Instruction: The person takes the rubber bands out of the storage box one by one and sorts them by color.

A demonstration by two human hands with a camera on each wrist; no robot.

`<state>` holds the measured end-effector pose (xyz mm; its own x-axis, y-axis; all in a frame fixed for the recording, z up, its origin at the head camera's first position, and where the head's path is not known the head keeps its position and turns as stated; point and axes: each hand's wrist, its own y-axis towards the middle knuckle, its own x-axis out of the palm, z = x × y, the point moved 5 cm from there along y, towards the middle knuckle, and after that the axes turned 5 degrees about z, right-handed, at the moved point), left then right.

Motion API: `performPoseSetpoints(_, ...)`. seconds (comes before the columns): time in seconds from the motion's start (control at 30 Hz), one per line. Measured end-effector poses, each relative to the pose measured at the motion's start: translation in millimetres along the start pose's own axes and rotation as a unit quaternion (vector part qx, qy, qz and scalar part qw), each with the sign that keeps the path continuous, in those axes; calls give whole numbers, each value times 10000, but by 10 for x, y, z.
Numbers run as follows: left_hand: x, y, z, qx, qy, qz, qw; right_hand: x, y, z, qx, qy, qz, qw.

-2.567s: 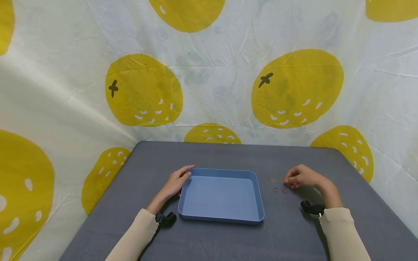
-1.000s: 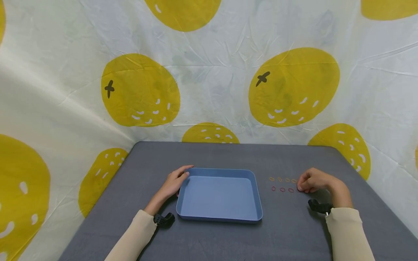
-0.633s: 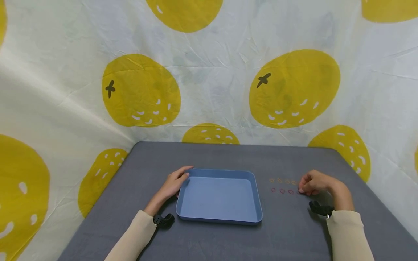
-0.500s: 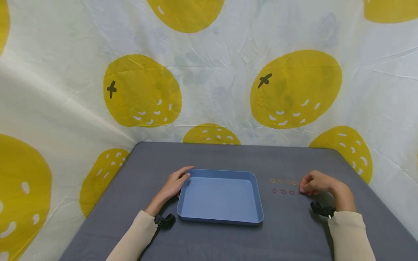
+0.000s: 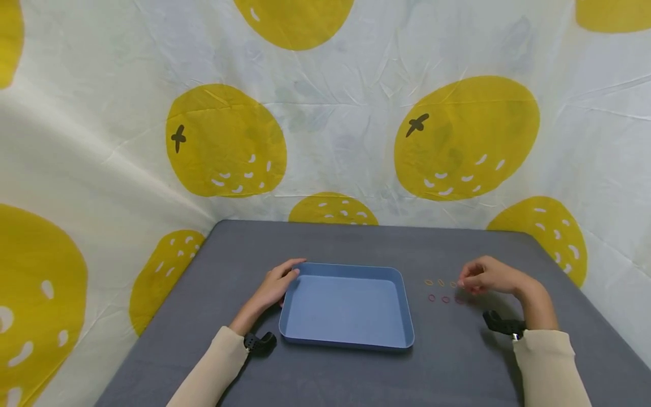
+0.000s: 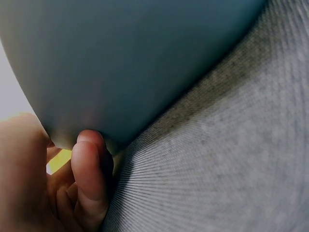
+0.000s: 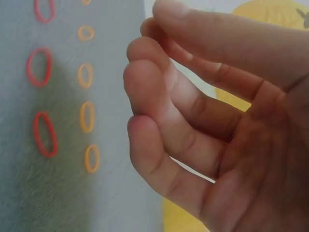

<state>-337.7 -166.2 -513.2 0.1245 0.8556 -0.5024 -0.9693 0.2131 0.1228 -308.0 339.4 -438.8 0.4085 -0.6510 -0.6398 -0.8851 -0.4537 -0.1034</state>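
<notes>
A shallow blue tray lies on the table. My left hand grips its left side near the far corner; in the left wrist view a curled finger touches the outer wall. Right of the tray are two rows of small rubber bands: orange ones behind, red ones in front. Over the right end of these rows hovers my right hand, its fingers loosely bent. The right wrist view shows orange bands and red bands lying apart from the fingers, and I see nothing held.
A grey cloth covers the table. Behind it and to the left hangs a white curtain printed with yellow fruit. Each wrist carries a black camera mount, the left one near the tray's front left corner.
My right hand has lifted from the right end of the red row and shifted slightly left and away from me. The left hand stays on the tray; the head view has shifted slightly.
</notes>
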Motion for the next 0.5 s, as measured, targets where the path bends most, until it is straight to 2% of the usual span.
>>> performPoseSetpoints(0.17,-33,5,24,-115,24,-63,9999,2,22,-194,-252,-57,33,9997)
performPoseSetpoints(0.33,-58,-1,35,-183,34,-369,9991,27,31,-342,-303,-112,14,9995)
performPoseSetpoints(0.5,-146,-16,-17,-359,-275,-506,9977,50,5,-443,-257,-239,161,9993)
